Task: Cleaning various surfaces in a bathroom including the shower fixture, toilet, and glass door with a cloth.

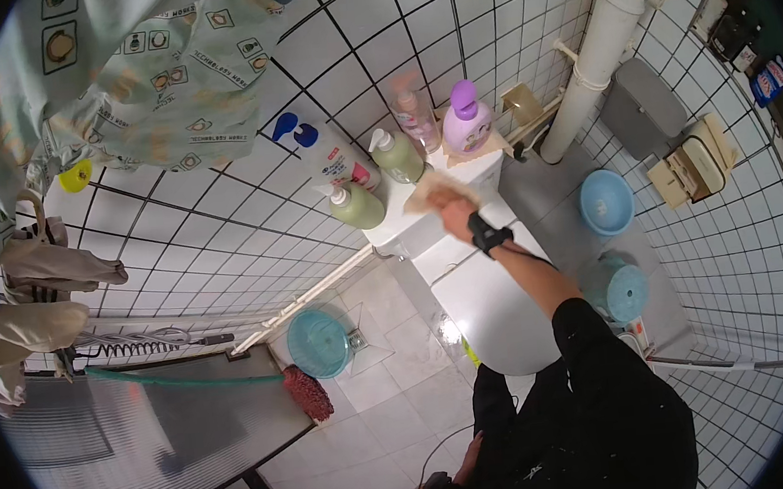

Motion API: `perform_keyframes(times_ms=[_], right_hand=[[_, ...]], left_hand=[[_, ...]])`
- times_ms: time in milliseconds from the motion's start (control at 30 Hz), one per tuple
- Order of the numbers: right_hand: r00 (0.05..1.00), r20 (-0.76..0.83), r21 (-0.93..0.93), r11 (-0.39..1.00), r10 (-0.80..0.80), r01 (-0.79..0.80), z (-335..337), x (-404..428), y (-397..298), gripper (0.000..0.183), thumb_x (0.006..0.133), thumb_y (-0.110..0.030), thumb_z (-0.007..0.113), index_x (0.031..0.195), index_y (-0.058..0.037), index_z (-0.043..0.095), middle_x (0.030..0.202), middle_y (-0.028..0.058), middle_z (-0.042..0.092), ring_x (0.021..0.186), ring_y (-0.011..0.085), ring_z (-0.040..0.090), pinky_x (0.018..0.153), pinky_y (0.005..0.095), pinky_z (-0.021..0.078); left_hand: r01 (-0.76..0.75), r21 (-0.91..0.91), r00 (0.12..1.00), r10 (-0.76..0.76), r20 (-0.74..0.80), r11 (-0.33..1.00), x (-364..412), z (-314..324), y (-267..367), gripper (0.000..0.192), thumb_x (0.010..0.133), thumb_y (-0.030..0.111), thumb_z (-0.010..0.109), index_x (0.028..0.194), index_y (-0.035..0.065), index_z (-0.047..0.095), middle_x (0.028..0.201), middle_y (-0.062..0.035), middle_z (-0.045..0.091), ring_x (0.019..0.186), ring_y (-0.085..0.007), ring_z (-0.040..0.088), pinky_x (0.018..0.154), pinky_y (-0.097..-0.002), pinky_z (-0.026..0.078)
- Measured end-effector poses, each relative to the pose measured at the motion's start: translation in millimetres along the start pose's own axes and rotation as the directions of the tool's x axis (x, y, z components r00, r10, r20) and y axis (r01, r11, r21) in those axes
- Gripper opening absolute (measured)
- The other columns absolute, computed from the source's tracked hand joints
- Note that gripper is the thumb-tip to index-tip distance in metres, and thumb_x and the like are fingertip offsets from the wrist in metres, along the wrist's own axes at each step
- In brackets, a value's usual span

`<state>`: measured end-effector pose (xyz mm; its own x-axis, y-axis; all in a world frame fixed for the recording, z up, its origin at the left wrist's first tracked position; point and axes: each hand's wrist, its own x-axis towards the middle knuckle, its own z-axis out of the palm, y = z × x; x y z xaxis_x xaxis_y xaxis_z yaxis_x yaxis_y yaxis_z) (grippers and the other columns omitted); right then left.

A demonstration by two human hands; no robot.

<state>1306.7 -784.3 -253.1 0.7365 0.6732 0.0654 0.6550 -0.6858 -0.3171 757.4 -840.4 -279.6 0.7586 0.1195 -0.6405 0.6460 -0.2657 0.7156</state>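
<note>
My right hand (453,209) is closed on a light brown cloth (440,190), pressed to the white toilet tank lid (390,227); hand and cloth are blurred. Beside it stand two green pump bottles (397,156), one nearer the lid's left end. Behind them are a white bottle with a blue top (337,158) and a clear pump bottle (417,118), its top blurred. A purple bottle (468,127) stands on another light brown cloth (495,149) at the right end. My left hand (470,457) lies against my left thigh, nothing visible in it, partly hidden by its wrist band.
Below the tank is the shut toilet lid (504,311). Blue basins (607,202) and a grey bin (643,107) stand right, near a white pipe (588,49). Left are a teal basin (317,343), a red mop head (308,394) and a hanging patterned cloth (157,90).
</note>
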Motion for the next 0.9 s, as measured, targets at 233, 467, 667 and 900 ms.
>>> perform_keyframes(times_ms=[233,467,667,900], right_hand=[[0.944,-0.292,0.235,0.945,-0.155,0.228,-8.0,26.8,-88.8,0.035,0.072,-0.001,0.051,0.105,-0.0004,0.059,0.114,0.0129,0.057,0.119,0.0268,0.046,0.101,0.0364,0.0358],[0.945,-0.325,0.166,0.982,-0.037,0.096,-1.9,3.3,-62.1,0.041,0.074,0.001,0.050,0.114,-0.0014,0.058,0.125,0.0080,0.054,0.123,0.0228,0.044,0.102,0.0342,0.0367],[0.954,-0.241,0.090,0.975,-0.177,0.204,-10.9,-10.5,-50.6,0.045,0.073,0.000,0.051,0.117,0.0016,0.054,0.127,0.0128,0.050,0.126,0.0266,0.039,0.106,0.0372,0.0302],[0.916,-0.067,0.062,0.915,-0.395,0.399,-9.3,-9.2,-47.2,0.050,0.071,0.001,0.052,0.121,-0.0063,0.054,0.131,0.0083,0.048,0.127,0.0230,0.038,0.106,0.0348,0.0318]], left_hand=[[0.020,-0.074,0.999,-0.023,-0.030,0.997,-18.0,4.1,-0.1,0.041,0.084,0.017,0.053,0.124,0.0170,0.052,0.125,-0.0228,0.048,0.107,-0.0401,0.052,0.089,-0.0442,0.044],[0.020,-0.106,0.999,-0.025,-0.044,0.994,-18.6,3.2,2.6,0.040,0.084,0.017,0.053,0.123,0.0163,0.053,0.124,-0.0221,0.049,0.107,-0.0395,0.052,0.089,-0.0439,0.044],[0.010,-0.144,0.999,-0.017,-0.049,0.990,-26.7,2.3,0.0,0.039,0.083,0.017,0.053,0.122,0.0157,0.054,0.123,-0.0216,0.050,0.107,-0.0389,0.052,0.089,-0.0437,0.044],[-0.004,-0.161,1.000,0.000,-0.027,0.987,-17.2,2.8,7.9,0.038,0.083,0.017,0.054,0.121,0.0150,0.054,0.122,-0.0209,0.051,0.106,-0.0382,0.053,0.089,-0.0435,0.044]])
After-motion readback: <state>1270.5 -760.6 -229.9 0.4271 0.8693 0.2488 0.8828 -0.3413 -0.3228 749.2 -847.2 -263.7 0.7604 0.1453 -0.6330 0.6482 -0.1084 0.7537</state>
